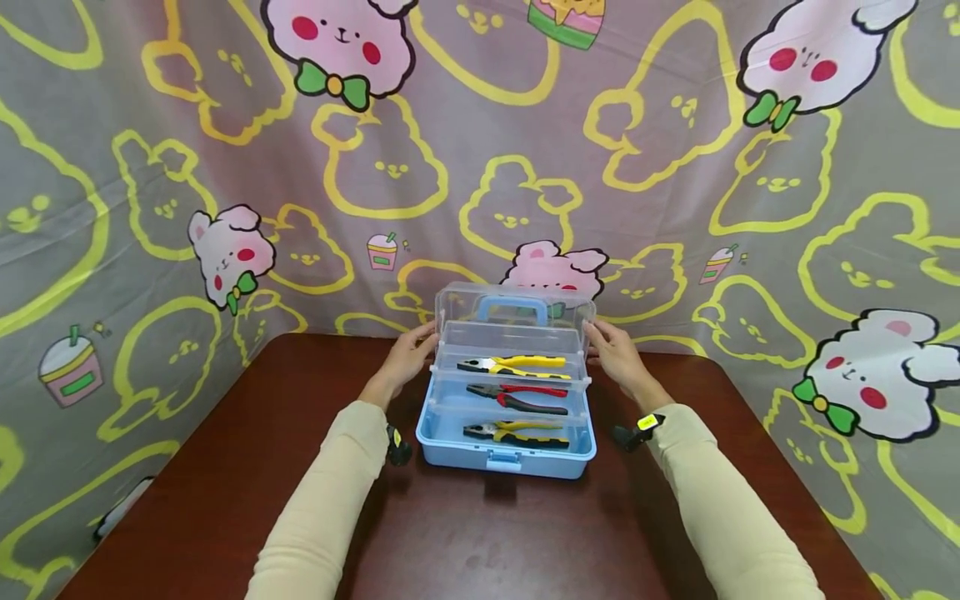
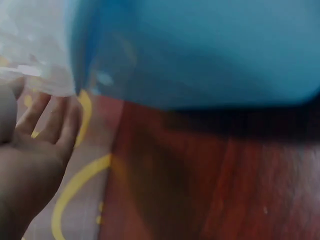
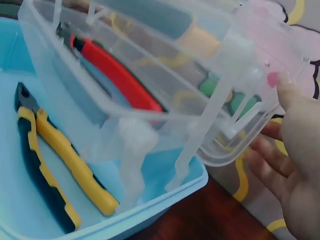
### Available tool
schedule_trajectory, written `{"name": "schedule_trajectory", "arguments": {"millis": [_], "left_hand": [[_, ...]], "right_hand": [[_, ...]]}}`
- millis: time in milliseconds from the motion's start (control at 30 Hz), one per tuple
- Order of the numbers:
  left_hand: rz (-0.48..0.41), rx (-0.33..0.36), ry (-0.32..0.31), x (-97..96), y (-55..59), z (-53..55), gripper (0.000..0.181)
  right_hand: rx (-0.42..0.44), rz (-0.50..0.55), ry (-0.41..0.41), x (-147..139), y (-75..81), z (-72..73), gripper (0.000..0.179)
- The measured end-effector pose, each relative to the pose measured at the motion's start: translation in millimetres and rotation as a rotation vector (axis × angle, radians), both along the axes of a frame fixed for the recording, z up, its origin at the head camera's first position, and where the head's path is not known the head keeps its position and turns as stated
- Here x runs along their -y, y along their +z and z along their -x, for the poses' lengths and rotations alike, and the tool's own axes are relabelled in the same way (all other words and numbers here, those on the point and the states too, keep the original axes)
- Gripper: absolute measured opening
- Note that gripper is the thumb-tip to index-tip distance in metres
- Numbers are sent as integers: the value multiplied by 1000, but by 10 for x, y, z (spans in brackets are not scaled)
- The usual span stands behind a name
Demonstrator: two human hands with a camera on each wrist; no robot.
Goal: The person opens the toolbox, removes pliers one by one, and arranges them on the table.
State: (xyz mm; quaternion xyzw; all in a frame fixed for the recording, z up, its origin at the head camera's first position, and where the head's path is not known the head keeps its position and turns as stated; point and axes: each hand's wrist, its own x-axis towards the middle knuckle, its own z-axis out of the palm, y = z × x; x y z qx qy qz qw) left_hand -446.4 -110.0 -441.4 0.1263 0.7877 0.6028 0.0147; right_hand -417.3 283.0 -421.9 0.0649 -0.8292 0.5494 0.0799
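On the table stands a toolbox with a light blue base (image 1: 465,457) and a raised clear lid (image 1: 457,307) that carries a blue handle (image 1: 542,312). My left hand (image 1: 407,360) holds the lid's left side; in the left wrist view its fingers reach the clear plastic edge. On the other side my right hand (image 3: 300,150) grips the lid's edge, thumb on one face and fingers beyond it. Yellow-and-black pliers (image 1: 528,362) lie in the upper clear tray, red-and-black pliers (image 3: 120,75) in the lower tray. Another yellow-and-black pair (image 3: 75,160) rests in the base.
The dark red-brown table (image 1: 495,542) extends around the toolbox. A grey cloth (image 1: 465,125) with cartoon rabbits hangs behind it and along both sides. A blue latch (image 1: 502,461) sits at the front of the base.
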Motion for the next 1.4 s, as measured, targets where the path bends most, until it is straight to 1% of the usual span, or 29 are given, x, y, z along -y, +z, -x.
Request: {"name": "schedule_trajectory", "arguments": {"millis": [67,133,200,300,400,500,633,833,967,1033,1100,1267,1333,1400], "left_hand": [[29,16,-25,31,-63,15,50],[33,20,-45,40,-115,27,52],[6,26,-63,25,-154,40,54],[-30,39,-63,-20,-183,47,56],[-38,55,-46,-58,-199,51,57],[-34,65,-24,-72,-211,48,56],[-33,69,-14,-74,-244,41,56],[-28,53,-39,-74,-265,23,58],[-24,70,-56,-73,-275,21,58],[-32,86,-62,-70,-291,26,57],[-51,121,-55,-64,-311,33,57],[-122,222,-46,-49,-353,41,56],[-136,244,-49,-46,-363,44,55],[-152,266,-52,-43,-368,50,55]], "right_hand": [[32,22,31,30,-32,36,55],[62,43,59,50,-59,66,53],[87,69,82,54,-93,93,53],[127,130,106,43,-129,109,52],[146,146,116,24,-173,113,51],[148,134,140,17,-221,126,52],[149,113,170,23,-282,155,55],[152,82,164,42,-314,154,55],[181,57,166,47,-316,140,53],[192,44,165,55,-323,137,52],[198,27,162,66,-334,132,47],[176,-41,136,94,-393,140,34],[163,-49,130,101,-419,149,33],[163,-33,125,105,-441,158,34]]}}
